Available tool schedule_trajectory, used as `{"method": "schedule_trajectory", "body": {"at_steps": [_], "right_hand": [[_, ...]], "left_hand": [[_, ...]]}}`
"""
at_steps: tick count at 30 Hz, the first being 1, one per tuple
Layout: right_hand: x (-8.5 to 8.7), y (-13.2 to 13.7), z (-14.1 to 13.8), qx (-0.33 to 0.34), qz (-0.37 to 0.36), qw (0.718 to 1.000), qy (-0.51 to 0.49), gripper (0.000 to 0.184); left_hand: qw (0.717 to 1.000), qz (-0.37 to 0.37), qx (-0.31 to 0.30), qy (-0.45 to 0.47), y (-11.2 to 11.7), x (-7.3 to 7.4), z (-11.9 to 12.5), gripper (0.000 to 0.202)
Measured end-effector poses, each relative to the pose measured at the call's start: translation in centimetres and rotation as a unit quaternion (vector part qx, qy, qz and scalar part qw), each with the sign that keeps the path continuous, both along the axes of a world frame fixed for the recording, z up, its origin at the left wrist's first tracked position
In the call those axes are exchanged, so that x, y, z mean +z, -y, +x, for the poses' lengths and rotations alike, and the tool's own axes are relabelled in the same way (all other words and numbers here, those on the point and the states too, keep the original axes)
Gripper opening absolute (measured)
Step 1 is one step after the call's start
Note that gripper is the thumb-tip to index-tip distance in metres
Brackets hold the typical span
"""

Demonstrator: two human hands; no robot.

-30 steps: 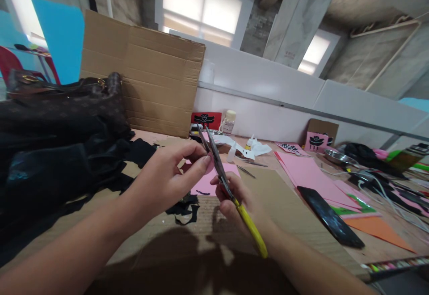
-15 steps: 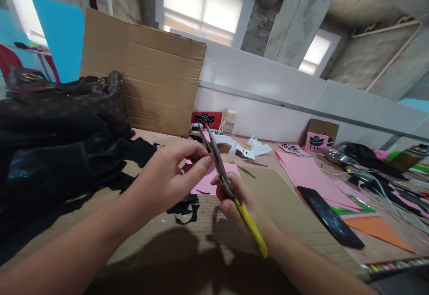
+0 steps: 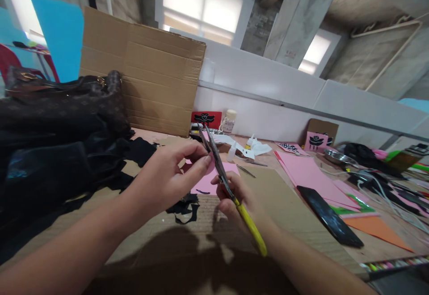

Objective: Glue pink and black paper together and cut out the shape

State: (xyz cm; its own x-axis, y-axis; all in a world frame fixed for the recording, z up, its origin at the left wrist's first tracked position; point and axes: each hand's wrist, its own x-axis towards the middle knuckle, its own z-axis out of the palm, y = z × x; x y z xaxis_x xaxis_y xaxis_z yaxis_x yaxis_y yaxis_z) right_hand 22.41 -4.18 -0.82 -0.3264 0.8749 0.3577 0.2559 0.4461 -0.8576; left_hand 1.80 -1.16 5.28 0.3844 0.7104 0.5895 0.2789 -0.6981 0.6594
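Note:
My right hand point(image 3: 239, 201) is wrapped round yellow-handled scissors point(image 3: 248, 223), whose dark blades point(image 3: 211, 152) point up and away, slightly parted. My left hand point(image 3: 167, 176) pinches its thumb and fingers together right at the blades; a small bit of paper seems to be held there, too small to name. Under the hands a pink sheet point(image 3: 214, 179) lies on a brown cardboard mat point(image 3: 284, 205), with black paper scraps point(image 3: 184, 208) beside it.
A dark bag and black fabric point(image 3: 56, 143) fill the left. A cardboard panel point(image 3: 147, 76) stands behind. A black phone point(image 3: 330, 217), pink sheets point(image 3: 308, 172), orange paper point(image 3: 378, 228), cables point(image 3: 389, 192) and a small bottle point(image 3: 229, 121) lie to the right and back.

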Motion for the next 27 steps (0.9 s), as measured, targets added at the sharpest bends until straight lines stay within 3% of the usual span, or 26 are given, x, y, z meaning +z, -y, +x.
{"method": "schedule_trajectory", "body": {"at_steps": [10,14,19,24,27], "right_hand": [[0.2,0.0,-0.1,-0.027,0.015,0.999,0.019,0.048],[0.3,-0.2,0.0,-0.036,0.011,0.999,0.023,0.045],[-0.5,-2.7,0.9,-0.111,0.080,0.978,0.159,0.030],[-2.1,-3.6,0.4,-0.085,0.088,0.950,0.288,0.034],[-1.6,-2.8,-0.4,-0.070,0.100,0.931,0.345,0.040]], "left_hand": [[1.000,0.008,-0.001,-0.007,-0.3,-0.1,-0.2,0.022],[1.000,0.014,0.024,-0.014,-0.5,-0.2,-0.2,0.022],[1.000,-0.004,0.014,-0.013,-0.4,-0.5,0.1,0.024],[0.995,0.013,0.032,-0.095,-1.2,-2.3,0.8,0.028],[0.990,0.026,0.020,-0.136,-2.1,-3.6,1.5,0.029]]}}
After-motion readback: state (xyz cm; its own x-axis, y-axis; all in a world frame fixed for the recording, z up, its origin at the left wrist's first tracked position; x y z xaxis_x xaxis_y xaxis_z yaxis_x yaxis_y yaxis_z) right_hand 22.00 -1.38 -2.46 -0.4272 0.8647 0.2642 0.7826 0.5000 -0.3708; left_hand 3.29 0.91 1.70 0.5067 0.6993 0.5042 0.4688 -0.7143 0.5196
